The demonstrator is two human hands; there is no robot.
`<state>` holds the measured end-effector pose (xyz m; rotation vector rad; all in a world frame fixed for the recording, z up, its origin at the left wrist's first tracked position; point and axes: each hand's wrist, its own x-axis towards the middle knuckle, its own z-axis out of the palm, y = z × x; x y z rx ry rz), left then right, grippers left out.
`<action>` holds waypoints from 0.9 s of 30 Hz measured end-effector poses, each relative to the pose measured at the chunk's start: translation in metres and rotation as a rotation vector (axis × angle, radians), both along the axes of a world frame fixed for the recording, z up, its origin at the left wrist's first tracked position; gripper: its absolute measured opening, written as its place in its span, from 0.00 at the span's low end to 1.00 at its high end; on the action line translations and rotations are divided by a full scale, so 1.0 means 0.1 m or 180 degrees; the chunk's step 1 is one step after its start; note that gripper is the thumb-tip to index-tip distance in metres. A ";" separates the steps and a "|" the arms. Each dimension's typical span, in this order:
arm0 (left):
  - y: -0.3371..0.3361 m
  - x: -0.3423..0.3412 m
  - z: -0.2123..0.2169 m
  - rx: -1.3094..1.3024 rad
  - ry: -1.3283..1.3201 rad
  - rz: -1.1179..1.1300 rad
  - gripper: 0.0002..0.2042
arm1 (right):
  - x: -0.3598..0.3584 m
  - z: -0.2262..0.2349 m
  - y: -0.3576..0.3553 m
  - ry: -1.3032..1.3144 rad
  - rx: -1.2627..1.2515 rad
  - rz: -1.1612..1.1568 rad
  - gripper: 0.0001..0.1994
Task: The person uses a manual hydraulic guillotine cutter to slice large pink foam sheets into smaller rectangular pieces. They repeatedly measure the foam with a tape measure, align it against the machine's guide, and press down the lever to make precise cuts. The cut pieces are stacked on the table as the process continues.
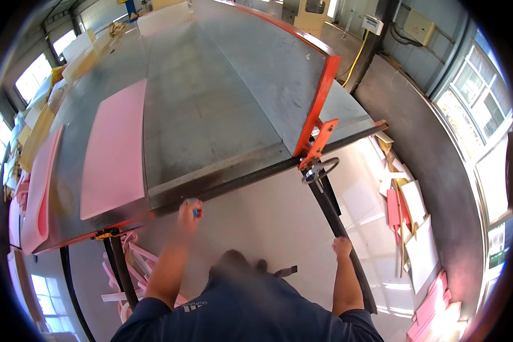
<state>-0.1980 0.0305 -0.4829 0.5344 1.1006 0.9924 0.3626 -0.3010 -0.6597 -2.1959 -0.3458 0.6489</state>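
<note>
My left hand is closed around a small blue object whose kind I cannot make out. It is just off the front edge of a large grey metal table, near a ruled strip. My right hand hangs lower at the right with its fingers curled, beside a long black bar; whether it touches the bar is unclear. On the table's left part lies a flat pink foam sheet. A folded pink sheet rests farther left.
An orange-red upright frame with a handwheel stands at the table's right front corner. Pink foam strips lie under the table. Offcuts line the floor by the right wall. Stacked foam pieces stand along the left.
</note>
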 end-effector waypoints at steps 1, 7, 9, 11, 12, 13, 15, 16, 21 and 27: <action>0.14 -0.09 0.28 0.0013 0.0171 0.0162 0.10 | -0.09 0.28 0.64 -0.0508 -0.0696 0.0601 0.09; 1.46 1.02 1.21 0.1105 0.0515 -0.0135 0.12 | 0.99 0.88 2.40 -0.1131 0.0635 -0.0165 0.18; 1.95 1.34 1.53 0.1587 0.0741 -0.0067 0.13 | 0.93 1.10 3.11 -0.1133 0.0635 0.0016 0.18; 2.39 1.64 1.91 0.2421 0.1579 0.0095 0.17 | 0.80 1.27 3.49 -0.1179 0.0365 0.0290 0.18; 2.60 1.97 2.17 0.3098 0.2228 0.0160 0.19 | 0.84 1.41 3.78 -0.1318 0.0214 0.0454 0.18; 2.73 2.36 2.49 0.3672 0.1161 0.0151 0.24 | 0.86 1.54 4.07 -0.1426 0.0097 0.0618 0.18; 2.81 3.40 3.23 0.3683 0.0122 -0.0878 0.27 | 2.04 1.07 3.91 -0.1371 0.0158 0.0611 0.20; 2.73 3.58 3.64 0.4298 0.1799 -0.0640 0.30 | 1.64 1.16 4.29 -0.0901 0.0125 0.0693 0.17; 3.19 4.71 4.08 0.6039 0.1139 -0.1216 0.31 | 1.68 0.88 5.17 -0.1629 -0.1049 0.2552 0.11; 3.39 5.04 3.88 0.5523 0.1986 -0.2485 0.29 | 1.68 0.59 5.48 -0.1624 -0.1078 0.2682 0.11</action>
